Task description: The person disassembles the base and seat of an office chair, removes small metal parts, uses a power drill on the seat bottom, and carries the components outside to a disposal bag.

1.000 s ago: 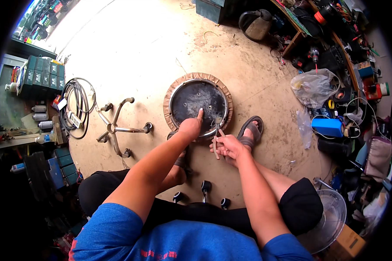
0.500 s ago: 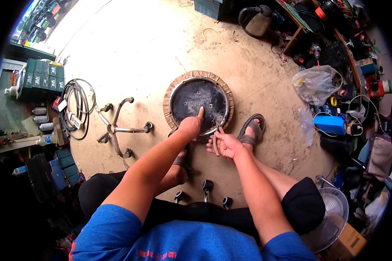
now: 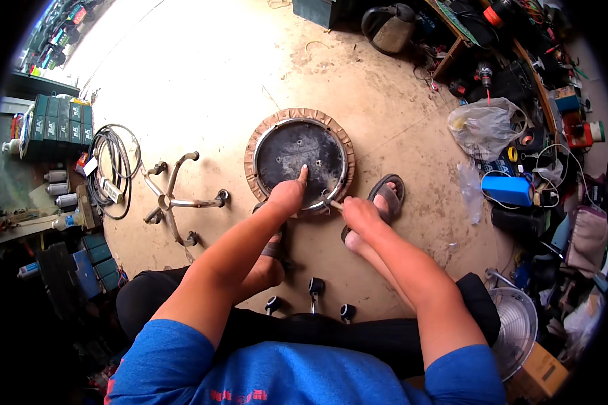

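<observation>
A round stool seat (image 3: 297, 152) lies upside down on the floor between my feet, its black board ringed by a metal rim and gathered brown covering. My left hand (image 3: 287, 196) grips its near left edge, one digit stretched over the board and the other fingers mostly hidden. At the near right edge, my right hand (image 3: 361, 214) is closed around the handles of pliers (image 3: 331, 203). Their jaws are at the rim; whether they pinch the covering or the metal is too small to tell.
A metal stool base with casters (image 3: 164, 201) lies to the left, beside a coiled cable (image 3: 118, 172). Several more casters (image 3: 316, 286) show near my lap. At right are a plastic bag (image 3: 486, 128), a blue box-shaped thing (image 3: 507, 190) and a fan (image 3: 513, 327). A kettle (image 3: 388, 29) stands far off.
My right hand has turned from palm-up to knuckles-up around the pliers, and its forearm has swung outward to the right. My left hand keeps its place on the seat. The whole view has shifted slightly.
</observation>
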`<control>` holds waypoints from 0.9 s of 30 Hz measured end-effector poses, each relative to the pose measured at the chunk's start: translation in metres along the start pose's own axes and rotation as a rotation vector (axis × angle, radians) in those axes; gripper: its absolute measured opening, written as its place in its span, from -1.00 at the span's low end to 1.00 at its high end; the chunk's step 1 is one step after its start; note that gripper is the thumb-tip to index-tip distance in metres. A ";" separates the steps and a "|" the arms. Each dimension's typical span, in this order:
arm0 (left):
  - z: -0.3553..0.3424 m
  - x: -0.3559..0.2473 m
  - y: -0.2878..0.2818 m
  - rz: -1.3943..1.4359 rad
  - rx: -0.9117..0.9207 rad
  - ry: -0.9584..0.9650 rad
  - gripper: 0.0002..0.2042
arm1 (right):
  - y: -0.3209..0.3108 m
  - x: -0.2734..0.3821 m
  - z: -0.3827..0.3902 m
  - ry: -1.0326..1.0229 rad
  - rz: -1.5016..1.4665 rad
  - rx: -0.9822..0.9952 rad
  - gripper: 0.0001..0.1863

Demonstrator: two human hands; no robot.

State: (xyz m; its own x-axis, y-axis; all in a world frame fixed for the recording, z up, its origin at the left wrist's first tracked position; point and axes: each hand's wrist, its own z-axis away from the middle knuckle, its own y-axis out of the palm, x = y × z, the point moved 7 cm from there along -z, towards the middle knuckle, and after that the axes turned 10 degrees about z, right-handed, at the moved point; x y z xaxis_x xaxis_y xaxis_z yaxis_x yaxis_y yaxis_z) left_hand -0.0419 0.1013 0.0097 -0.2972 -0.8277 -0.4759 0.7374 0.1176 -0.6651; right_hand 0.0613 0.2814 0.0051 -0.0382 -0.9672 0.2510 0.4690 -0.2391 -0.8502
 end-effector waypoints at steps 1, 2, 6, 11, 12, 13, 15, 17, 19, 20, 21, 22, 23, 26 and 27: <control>-0.001 0.000 0.000 0.003 -0.006 0.010 -0.16 | 0.001 -0.002 -0.003 -0.028 0.102 -0.040 -0.72; -0.001 0.001 0.000 0.007 -0.011 0.014 -0.16 | -0.003 0.002 -0.004 -0.061 0.202 -0.077 -0.73; -0.001 0.004 0.003 0.056 0.013 -0.020 -0.17 | -0.022 0.002 0.019 0.020 -0.043 -0.045 -0.74; -0.004 0.010 -0.016 0.378 -0.047 -0.022 -0.45 | -0.084 0.030 0.030 0.074 -0.157 0.075 -0.65; -0.006 0.015 -0.021 0.694 -0.046 -0.082 -0.54 | -0.097 0.037 0.033 0.068 -0.174 0.045 -0.65; -0.006 0.019 -0.024 1.011 -0.042 -0.138 -0.62 | -0.110 0.043 0.037 0.061 -0.189 0.016 -0.65; 0.014 -0.025 -0.047 1.471 0.096 -0.116 -0.69 | -0.140 0.050 0.048 0.075 -0.195 -0.031 -0.65; 0.050 -0.073 -0.082 1.657 0.232 -0.137 -0.65 | -0.178 0.060 0.064 0.072 -0.180 -0.085 -0.64; 0.086 -0.107 -0.111 1.829 0.436 -0.132 -0.58 | -0.213 0.071 0.085 0.060 -0.138 -0.131 -0.63; 0.096 -0.108 -0.122 1.891 0.377 -0.080 -0.52 | -0.228 0.082 0.093 0.032 -0.103 -0.152 -0.62; 0.110 -0.116 -0.133 1.824 0.365 -0.045 -0.55 | -0.241 0.089 0.104 0.036 -0.090 -0.149 -0.62; 0.124 -0.125 -0.146 1.756 0.351 -0.013 -0.57 | -0.257 0.097 0.116 0.039 -0.076 -0.145 -0.62; 0.137 -0.131 -0.153 1.690 0.340 0.016 -0.59 | -0.264 0.103 0.127 0.044 -0.064 -0.139 -0.62; 0.164 -0.147 -0.169 1.483 0.239 0.183 -0.71 | -0.281 0.115 0.152 0.020 0.001 -0.205 -0.64; 0.173 -0.154 -0.173 1.417 0.220 0.204 -0.73 | -0.284 0.118 0.159 0.012 0.035 -0.227 -0.64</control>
State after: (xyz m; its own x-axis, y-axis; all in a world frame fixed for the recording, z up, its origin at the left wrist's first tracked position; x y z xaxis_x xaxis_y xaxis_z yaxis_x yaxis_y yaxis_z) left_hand -0.0192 0.1138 0.2974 0.6821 0.0036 -0.7313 0.5507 0.6555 0.5168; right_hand 0.0641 0.2491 0.3501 -0.0364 -0.9760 0.2149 0.2601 -0.2169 -0.9409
